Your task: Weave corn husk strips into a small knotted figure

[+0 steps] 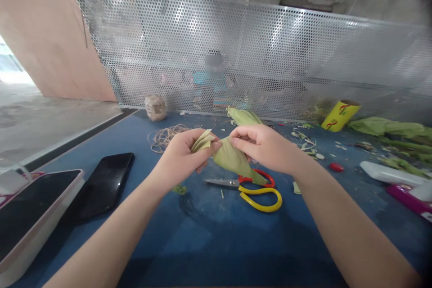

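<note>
My left hand (189, 153) is closed on a pale green corn husk, with folded layers of it sticking up between thumb and fingers. My right hand (265, 144) pinches the same corn husk (232, 157) from the other side; its wide end hangs down to the right. Below the husk, scissors (259, 200) with one red and one yellow handle loop lie on the blue table, blades to the left. Part of the red loop is behind the husk. Just beyond my right hand rests another pale green husk bundle (243, 116). A green scrap (180, 190) lies below my left hand.
Tangled twine (162, 139) and a wrapped roll (155, 107) lie at back left. Two phones, one black (108, 182), are at left. A yellow tube (340, 115), more husks (388, 126) and scraps lie right. A perforated metal screen (236, 54) stands behind; a person is beyond it.
</note>
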`<state>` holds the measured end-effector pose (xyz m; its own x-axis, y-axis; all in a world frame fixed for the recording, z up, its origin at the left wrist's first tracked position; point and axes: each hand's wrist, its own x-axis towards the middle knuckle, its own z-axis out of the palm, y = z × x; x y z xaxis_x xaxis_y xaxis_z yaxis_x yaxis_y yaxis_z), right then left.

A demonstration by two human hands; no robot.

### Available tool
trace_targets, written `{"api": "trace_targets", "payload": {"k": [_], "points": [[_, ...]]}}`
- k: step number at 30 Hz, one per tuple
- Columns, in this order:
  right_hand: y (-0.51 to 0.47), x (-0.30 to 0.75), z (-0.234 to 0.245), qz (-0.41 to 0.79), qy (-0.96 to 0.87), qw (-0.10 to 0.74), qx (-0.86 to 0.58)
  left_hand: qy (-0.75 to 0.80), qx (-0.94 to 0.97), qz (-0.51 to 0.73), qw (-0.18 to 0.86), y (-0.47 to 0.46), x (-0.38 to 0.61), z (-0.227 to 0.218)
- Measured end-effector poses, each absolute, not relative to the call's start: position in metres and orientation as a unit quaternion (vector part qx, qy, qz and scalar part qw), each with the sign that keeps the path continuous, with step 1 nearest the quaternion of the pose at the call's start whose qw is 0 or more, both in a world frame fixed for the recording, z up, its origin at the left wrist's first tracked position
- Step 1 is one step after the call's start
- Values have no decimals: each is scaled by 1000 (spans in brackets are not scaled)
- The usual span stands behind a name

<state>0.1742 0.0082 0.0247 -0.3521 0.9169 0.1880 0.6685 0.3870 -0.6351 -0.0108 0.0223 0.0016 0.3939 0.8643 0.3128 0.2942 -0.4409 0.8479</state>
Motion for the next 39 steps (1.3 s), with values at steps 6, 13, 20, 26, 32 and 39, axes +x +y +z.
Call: {"api": "trace_targets", "payload": {"k": [6, 13, 20, 26, 32, 39], "points": [[2, 171, 22, 222, -807, 259, -482, 401, 790, 367, 284, 17, -7, 4], [4, 168, 18, 197, -814, 273, -473, 389, 826, 364, 186, 16, -5, 4], [4, 159, 14, 156, -793, 364, -463, 369, 834, 402, 81, 15, -5, -4], [9, 158, 13, 208, -759, 383, -485, 380, 808, 446, 61, 11, -5, -2], [10, 166, 18, 248, -766, 353, -477, 387, 737, 461, 309, 17, -6, 2], [15, 170, 18, 313, -741, 346, -482, 409, 674, 527, 318, 17, -4, 3]]}}
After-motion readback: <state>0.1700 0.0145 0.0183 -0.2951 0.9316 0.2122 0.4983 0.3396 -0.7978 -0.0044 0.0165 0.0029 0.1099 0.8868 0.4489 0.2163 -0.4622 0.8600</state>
